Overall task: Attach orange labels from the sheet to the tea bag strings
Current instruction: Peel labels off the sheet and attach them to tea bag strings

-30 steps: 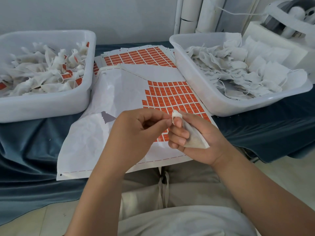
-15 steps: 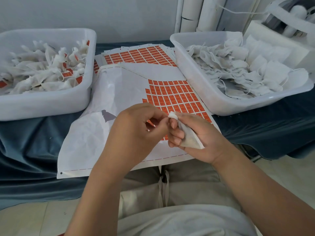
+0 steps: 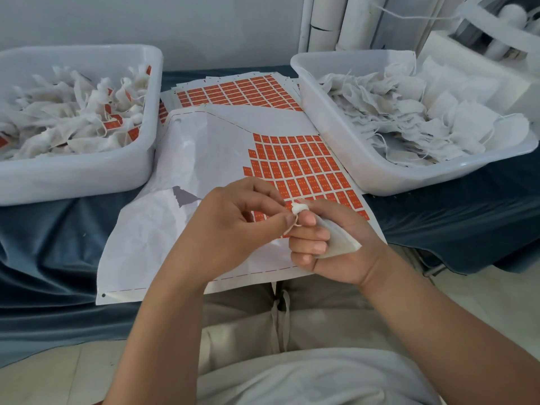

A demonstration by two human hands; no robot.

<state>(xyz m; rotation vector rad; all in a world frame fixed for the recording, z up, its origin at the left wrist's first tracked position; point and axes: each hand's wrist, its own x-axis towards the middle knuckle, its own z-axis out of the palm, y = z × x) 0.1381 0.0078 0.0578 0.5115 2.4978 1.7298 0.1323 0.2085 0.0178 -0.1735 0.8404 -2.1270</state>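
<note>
A white sheet (image 3: 210, 159) with rows of orange labels (image 3: 298, 168) lies on the blue cloth in front of me. My right hand (image 3: 330, 238) grips a white tea bag (image 3: 339, 244), its knotted top poking out above my fingers. My left hand (image 3: 233, 226) pinches the tea bag's thin string (image 3: 293, 225) right beside that knot. Both hands hover just over the sheet's lower right part. I cannot see an orange label in either hand.
A white tub (image 3: 87, 173) at the left holds tea bags with orange labels. A white tub (image 3: 388, 176) at the right holds plain tea bags. More label sheets (image 3: 233, 92) lie behind. White pipes and a machine stand at the back right.
My left thumb and finger have shifted on the tea bag's top and now pull the string out from it. Both hands stay in about the same place.
</note>
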